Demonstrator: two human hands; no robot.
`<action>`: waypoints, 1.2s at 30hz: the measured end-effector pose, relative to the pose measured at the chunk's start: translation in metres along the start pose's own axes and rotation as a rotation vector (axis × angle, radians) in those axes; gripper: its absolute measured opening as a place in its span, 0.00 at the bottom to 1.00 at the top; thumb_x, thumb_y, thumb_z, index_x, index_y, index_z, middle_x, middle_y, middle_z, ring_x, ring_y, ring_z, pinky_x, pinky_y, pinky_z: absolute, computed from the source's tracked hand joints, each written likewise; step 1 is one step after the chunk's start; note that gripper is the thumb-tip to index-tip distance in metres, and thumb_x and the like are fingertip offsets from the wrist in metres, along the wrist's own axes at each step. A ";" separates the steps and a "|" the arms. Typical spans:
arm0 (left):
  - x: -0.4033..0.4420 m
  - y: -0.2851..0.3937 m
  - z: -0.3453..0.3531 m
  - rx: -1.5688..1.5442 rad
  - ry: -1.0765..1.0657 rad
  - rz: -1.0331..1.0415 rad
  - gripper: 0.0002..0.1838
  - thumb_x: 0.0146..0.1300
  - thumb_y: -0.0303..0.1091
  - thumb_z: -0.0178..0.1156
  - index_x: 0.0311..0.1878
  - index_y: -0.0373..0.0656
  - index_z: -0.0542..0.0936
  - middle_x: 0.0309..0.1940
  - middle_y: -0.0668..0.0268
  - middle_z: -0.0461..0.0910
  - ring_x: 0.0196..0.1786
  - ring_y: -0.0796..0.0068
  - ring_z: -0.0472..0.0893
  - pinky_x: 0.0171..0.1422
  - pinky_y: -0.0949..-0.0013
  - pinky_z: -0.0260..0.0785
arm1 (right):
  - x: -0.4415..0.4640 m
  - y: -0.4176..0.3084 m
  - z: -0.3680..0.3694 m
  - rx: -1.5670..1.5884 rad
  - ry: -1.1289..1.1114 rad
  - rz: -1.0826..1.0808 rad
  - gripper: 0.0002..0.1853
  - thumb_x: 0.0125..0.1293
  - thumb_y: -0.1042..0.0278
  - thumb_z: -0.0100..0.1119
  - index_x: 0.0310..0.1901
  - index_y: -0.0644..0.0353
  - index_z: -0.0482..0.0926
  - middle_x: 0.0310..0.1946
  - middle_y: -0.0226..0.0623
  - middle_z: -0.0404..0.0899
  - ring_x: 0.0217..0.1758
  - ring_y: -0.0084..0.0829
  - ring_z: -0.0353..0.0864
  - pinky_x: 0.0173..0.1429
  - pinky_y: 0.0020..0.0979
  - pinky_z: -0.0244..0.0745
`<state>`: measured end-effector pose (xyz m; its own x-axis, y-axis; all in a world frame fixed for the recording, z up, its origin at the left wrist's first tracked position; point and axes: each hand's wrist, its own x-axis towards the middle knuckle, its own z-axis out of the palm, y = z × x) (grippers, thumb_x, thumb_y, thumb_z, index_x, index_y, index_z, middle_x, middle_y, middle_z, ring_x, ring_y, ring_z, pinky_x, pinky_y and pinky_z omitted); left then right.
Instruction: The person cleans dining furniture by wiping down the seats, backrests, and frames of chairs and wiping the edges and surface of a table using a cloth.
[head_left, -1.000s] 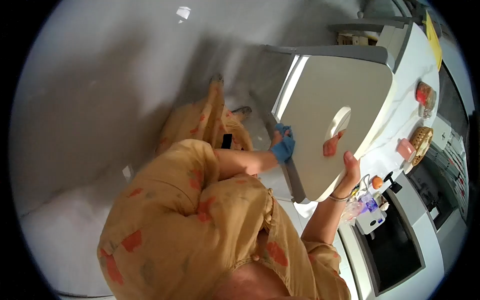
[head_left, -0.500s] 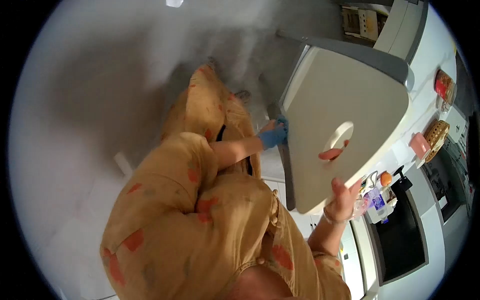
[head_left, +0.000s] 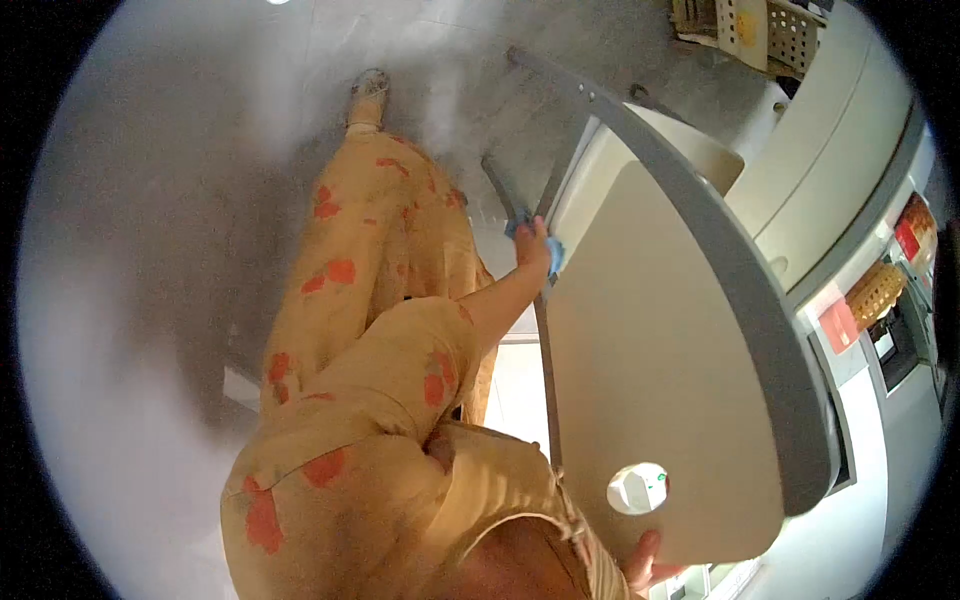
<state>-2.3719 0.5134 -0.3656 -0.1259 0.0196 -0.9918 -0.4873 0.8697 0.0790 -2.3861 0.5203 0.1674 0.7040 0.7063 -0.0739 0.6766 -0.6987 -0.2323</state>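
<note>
A chair with a grey frame and a cream panel (head_left: pixel 660 330) stands tilted in view at the right. The panel has an oval hole near its lower end. My left hand (head_left: pixel 533 245) is closed on a blue cloth (head_left: pixel 556 256) and touches the frame where the panel meets the cream part beyond it. At the bottom, my right hand (head_left: pixel 650 568) grips the panel's edge below the hole, thumb on the near face; its other fingers are mostly hidden.
Past the chair, the counter edge (head_left: pixel 858 235) holds a pink container (head_left: pixel 838 325), a woven basket (head_left: pixel 876 292) and a red package (head_left: pixel 912 228). Perforated crates (head_left: pixel 765 35) lie at the upper right. My foot (head_left: pixel 370 92) is on the grey floor (head_left: pixel 180 250).
The chair has turned in view, and its grey side rail shows more. My right hand has shifted down in view along with the panel. My left hand with the cloth is slightly higher.
</note>
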 end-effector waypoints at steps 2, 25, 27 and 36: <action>-0.005 0.068 0.005 0.025 0.014 0.075 0.33 0.67 0.53 0.43 0.62 0.31 0.66 0.61 0.40 0.65 0.65 0.43 0.63 0.69 0.54 0.55 | 0.000 0.006 0.015 -0.052 0.038 0.045 0.41 0.54 0.58 0.62 0.66 0.62 0.55 0.59 0.44 0.63 0.60 0.37 0.66 0.65 0.44 0.61; -0.226 0.250 -0.062 -0.193 -0.612 1.097 0.29 0.63 0.23 0.45 0.69 0.40 0.59 0.73 0.58 0.50 0.75 0.55 0.47 0.77 0.56 0.36 | 0.084 -0.194 0.086 -0.136 -0.408 -0.652 0.51 0.58 0.24 0.34 0.69 0.65 0.53 0.68 0.54 0.55 0.72 0.49 0.55 0.73 0.49 0.48; -0.249 0.249 -0.068 -0.172 -0.624 1.075 0.30 0.62 0.21 0.44 0.69 0.39 0.58 0.73 0.57 0.51 0.75 0.54 0.48 0.77 0.56 0.37 | 0.110 -0.240 0.090 -0.323 -0.738 -0.908 0.43 0.62 0.38 0.49 0.68 0.64 0.56 0.68 0.55 0.55 0.72 0.49 0.55 0.72 0.48 0.48; -0.204 0.252 -0.089 -0.116 -0.803 1.173 0.25 0.61 0.26 0.51 0.64 0.42 0.65 0.62 0.56 0.67 0.67 0.58 0.64 0.70 0.61 0.56 | 0.142 -0.329 0.393 -1.546 -1.310 -1.318 0.30 0.61 0.61 0.59 0.65 0.49 0.65 0.60 0.43 0.69 0.63 0.43 0.69 0.66 0.40 0.65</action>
<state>-2.5461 0.6846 -0.1342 -0.0025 0.9914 -0.1311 -0.5167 0.1110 0.8489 -2.5937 0.8955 -0.1478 -0.0670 -0.0854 -0.9941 0.5015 0.8585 -0.1076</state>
